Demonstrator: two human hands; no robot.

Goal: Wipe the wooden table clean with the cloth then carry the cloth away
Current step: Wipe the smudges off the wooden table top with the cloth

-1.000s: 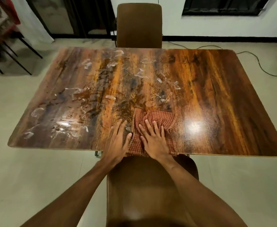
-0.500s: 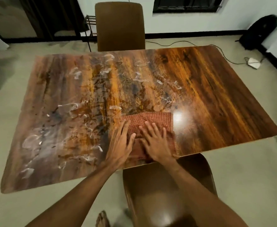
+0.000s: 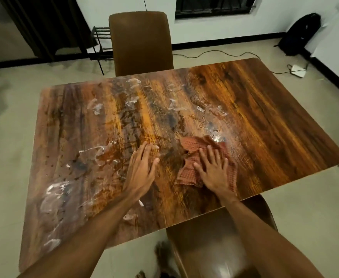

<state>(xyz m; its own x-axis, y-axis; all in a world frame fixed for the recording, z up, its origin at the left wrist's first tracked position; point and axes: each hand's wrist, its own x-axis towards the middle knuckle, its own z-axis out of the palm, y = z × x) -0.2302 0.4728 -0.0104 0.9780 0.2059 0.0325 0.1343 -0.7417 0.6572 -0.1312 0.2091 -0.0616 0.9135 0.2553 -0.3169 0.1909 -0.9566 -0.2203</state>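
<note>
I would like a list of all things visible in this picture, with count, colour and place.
table: one, brown wood, centre, with white smears
cloth: one, red checked, on table, right of centre
chairs: two, brown; far side, near side
cable: one, dark, floor behind table
bag: one, black, by right wall
rack: one, black, behind far chair
left hand: flat on bare table
right hand: flat on cloth
</note>
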